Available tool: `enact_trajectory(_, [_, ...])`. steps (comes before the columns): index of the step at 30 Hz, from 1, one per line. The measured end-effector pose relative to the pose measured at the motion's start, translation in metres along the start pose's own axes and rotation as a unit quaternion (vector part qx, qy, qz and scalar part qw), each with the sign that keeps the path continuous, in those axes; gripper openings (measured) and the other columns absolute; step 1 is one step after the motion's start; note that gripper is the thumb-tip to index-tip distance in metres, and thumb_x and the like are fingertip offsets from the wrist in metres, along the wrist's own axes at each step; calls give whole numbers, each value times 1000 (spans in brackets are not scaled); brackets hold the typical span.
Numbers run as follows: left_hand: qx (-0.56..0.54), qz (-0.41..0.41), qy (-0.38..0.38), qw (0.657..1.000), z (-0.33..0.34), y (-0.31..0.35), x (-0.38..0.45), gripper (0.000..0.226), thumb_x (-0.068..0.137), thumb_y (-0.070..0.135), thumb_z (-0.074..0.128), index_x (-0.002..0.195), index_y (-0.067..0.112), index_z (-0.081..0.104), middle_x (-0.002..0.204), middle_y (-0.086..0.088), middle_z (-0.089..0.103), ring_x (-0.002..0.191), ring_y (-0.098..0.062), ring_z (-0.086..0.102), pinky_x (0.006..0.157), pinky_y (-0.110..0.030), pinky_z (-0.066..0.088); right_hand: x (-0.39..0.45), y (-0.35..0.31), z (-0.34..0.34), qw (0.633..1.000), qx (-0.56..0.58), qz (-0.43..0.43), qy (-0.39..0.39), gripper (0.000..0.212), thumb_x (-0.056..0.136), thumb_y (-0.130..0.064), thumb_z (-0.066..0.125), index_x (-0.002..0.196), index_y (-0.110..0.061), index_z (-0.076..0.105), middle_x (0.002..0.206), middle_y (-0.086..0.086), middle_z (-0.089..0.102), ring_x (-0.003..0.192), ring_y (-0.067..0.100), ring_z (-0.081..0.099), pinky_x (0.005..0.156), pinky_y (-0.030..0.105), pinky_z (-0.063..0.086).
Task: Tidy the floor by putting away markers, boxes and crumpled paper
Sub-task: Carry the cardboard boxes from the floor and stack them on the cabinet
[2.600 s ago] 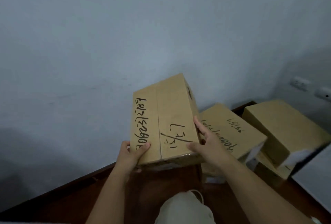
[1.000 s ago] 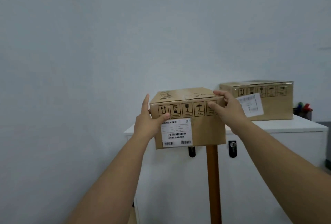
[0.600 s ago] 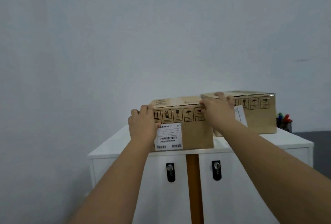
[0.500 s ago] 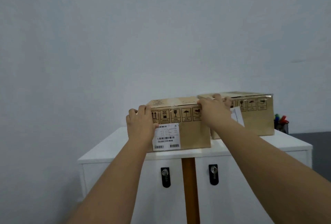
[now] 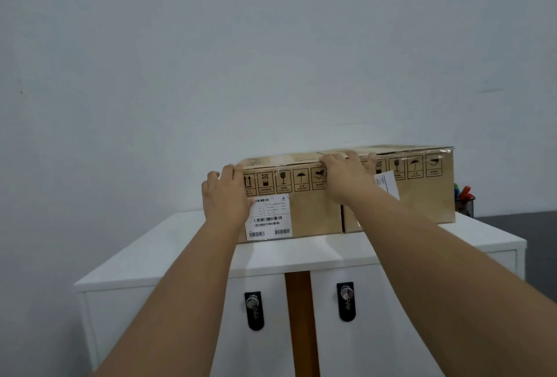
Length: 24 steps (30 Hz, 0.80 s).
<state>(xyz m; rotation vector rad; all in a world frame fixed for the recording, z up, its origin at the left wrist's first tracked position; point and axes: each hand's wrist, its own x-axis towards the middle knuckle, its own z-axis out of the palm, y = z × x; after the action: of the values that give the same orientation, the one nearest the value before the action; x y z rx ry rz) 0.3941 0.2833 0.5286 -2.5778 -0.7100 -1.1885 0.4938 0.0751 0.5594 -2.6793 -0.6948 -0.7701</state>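
A brown cardboard box (image 5: 313, 211) with a white barcode label rests on top of the white cabinet (image 5: 187, 253). My left hand (image 5: 226, 196) grips its left front corner and my right hand (image 5: 343, 177) holds its upper right edge. Its right side touches a second, similar cardboard box (image 5: 422, 196) standing further right on the same top. A dark holder with coloured markers (image 5: 464, 196) stands behind the second box at the far right.
The cabinet has two white doors with black lock handles (image 5: 254, 306) and a brown strip (image 5: 300, 316) between them. A plain pale wall (image 5: 271, 45) rises right behind the boxes. A dark surface (image 5: 539, 244) shows to the right of the cabinet.
I lifted the box from the floor up to the cabinet top, set it down and slid it back and right until it met the second box. Both hands stay on it.
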Motion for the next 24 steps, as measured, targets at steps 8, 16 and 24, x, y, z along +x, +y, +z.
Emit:
enact_trajectory(8, [-32,21,-166,985,-14,-30,-14,91,92,49,51,153,30,-14,162,10,-20,146,-38,-22,114,-56,-12,-12,-5,4,997,-63,18,-33,84,82,1,35,154,-25,1,163,2,-2,146,35,-19,104,67,-21])
enact_trajectory(16, [-130,-161,-165,964,-34,-111,-128,80,94,64,29,155,25,-5,158,6,-30,146,-32,-26,115,-53,-14,-124,-127,66,982,154,-87,73,92,81,-22,54,147,-46,-6,159,-7,-24,143,23,-28,105,53,-27])
enact_trajectory(24, [-183,-469,-263,823,-80,-276,-311,79,92,68,32,155,29,6,163,5,-15,148,-28,-17,119,-53,-6,-304,-256,149,927,264,-263,-42,85,79,-17,59,149,-42,19,163,2,5,147,30,4,113,54,8])
